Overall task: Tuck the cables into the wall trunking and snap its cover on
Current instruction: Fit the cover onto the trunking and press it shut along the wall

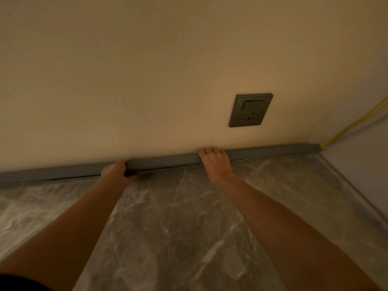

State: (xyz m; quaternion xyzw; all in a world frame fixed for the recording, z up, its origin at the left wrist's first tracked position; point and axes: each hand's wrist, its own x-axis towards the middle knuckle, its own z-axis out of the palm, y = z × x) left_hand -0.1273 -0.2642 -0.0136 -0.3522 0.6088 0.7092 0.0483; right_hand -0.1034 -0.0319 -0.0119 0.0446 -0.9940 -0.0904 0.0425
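Both hands work low along a wall where grey trunking meets the marble-patterned floor. The left hand is closed around the near end of the cover, fingers curled over its top edge and thumb beneath, apparently steadying that end in line with the channel. Further along, the right hand lies flat across the cover, fingers held together and hooked over the top against the wall, a placing that suits pressing the strip down onto its base. Between the hands a row of small slots or teeth shows along the lower edge of the channel, which suggests this stretch is not yet fully seated. At the trunking's far right end a yellow cable emerges and climbs the corner; the rest of the cabling is hidden, presumably inside. A dark socket plate sits on the wall above the right hand. By these signs the tucking looks done and the cover is being clipped home.
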